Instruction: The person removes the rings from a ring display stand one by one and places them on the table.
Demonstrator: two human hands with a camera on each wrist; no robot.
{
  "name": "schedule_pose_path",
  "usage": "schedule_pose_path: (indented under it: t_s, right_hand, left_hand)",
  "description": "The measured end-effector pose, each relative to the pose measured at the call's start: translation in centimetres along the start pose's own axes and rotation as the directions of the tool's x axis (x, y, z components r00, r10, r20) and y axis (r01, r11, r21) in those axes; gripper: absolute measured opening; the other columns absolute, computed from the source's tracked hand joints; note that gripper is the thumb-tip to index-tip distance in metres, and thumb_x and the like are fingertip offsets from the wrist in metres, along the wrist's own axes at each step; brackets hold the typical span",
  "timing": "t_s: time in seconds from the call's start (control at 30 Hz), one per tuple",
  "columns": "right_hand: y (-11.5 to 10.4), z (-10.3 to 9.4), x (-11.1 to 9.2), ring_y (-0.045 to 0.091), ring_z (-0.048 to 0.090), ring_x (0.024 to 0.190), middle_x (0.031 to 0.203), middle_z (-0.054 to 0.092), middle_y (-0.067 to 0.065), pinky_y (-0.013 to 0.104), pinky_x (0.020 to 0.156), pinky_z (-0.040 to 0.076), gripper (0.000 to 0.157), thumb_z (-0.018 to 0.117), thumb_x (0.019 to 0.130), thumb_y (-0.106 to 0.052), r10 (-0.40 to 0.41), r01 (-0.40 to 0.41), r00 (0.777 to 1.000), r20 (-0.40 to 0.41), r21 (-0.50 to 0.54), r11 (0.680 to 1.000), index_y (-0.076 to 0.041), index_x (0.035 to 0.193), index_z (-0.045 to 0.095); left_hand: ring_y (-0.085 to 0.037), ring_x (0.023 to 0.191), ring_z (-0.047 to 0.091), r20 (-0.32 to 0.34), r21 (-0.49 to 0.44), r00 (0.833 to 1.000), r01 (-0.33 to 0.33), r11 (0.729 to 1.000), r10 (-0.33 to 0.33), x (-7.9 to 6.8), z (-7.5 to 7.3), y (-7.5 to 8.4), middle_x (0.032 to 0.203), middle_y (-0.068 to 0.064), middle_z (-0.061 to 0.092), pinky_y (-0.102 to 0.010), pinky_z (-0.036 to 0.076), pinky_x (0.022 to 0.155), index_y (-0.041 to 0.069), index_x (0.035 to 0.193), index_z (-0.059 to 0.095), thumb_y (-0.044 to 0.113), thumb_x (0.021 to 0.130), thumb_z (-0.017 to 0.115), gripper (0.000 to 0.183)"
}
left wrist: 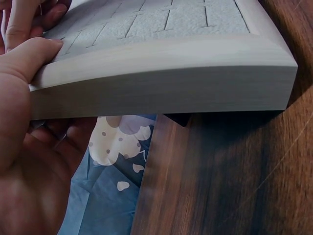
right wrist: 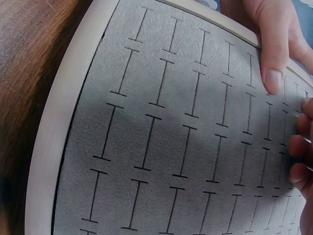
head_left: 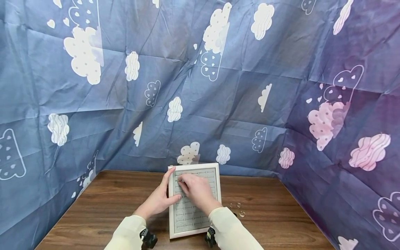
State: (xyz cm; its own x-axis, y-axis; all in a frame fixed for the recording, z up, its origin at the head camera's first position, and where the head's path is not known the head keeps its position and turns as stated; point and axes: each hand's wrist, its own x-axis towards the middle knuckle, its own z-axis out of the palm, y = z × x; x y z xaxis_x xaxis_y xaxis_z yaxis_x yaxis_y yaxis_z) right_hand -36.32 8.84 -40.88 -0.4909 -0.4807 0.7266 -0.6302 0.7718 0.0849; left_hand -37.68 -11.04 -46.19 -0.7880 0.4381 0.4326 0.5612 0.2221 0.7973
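Note:
A ring display tray (head_left: 194, 211) with a pale frame and a grey slotted pad leans tilted up from the table. My left hand (head_left: 158, 199) grips its left side; in the left wrist view the thumb (left wrist: 41, 51) lies over the frame onto the pad, the other fingers behind. Over the upper left slots, my right hand (head_left: 197, 190) pinches a small thin ring (head_left: 179, 180), mostly hidden by the fingertips. In the right wrist view the curled right fingers (right wrist: 299, 147) are close to the pad, and the nearer slots hold nothing.
Several thin rings (head_left: 242, 214) lie on the brown wooden table (head_left: 268, 215) to the right of the tray. Part of a small black object (head_left: 235, 214) shows beside the right sleeve. Blue cloud-patterned cloth (head_left: 206, 104) hangs behind the table and along both sides.

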Motion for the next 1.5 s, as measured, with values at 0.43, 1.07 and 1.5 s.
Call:
schedule_pose_path:
  t_s: [0.43, 1.07, 1.5]
  right_hand:
    - [-0.2, -0.1, -0.5, 0.011, 0.069, 0.075, 0.094, 0.072, -0.005, 0.032, 0.065, 0.056, 0.006, 0.070, 0.106, -0.022, 0.029, -0.027, 0.996, 0.084, -0.026, 0.999, -0.018, 0.110, 0.067]
    - [1.7, -2.0, -1.0, 0.006, 0.063, 0.072, 0.089, 0.072, -0.006, 0.029, 0.068, 0.057, 0.006, 0.067, 0.107, -0.019, 0.040, -0.040, 0.999, -0.005, 0.067, 0.997, -0.016, 0.112, 0.067]
    - [4.8, -3.9, -2.8, 0.003, 0.062, 0.062, 0.081, 0.075, -0.009, 0.028, 0.059, 0.052, 0.011, 0.073, 0.103, -0.018, 0.045, -0.044, 0.998, -0.044, 0.025, 0.999, -0.016, 0.111, 0.065]
  left_hand:
    - [-0.025, 0.113, 0.075, 0.000, 0.038, 0.999, 0.034, 0.999, -0.034, -0.1, 0.2, 0.2, 0.156, -0.025, 0.053, -0.029, 0.061, 0.088, 0.033, 0.172, 0.005, 0.019, 0.101, 0.077, 0.103]
    - [-0.026, 0.110, 0.077, 0.004, 0.030, 1.000, 0.004, 1.000, -0.004, 0.2, 0.1, 0.7, 0.147, -0.022, 0.063, -0.030, 0.062, 0.087, 0.031, 0.173, 0.002, 0.016, 0.101, 0.077, 0.105]
    - [-0.029, 0.115, 0.076, -0.005, 0.040, 0.999, 0.035, 0.999, -0.035, -0.1, -0.1, 0.6, 0.152, -0.023, 0.060, -0.030, 0.061, 0.089, 0.033, 0.172, 0.002, 0.016, 0.100, 0.078, 0.106]
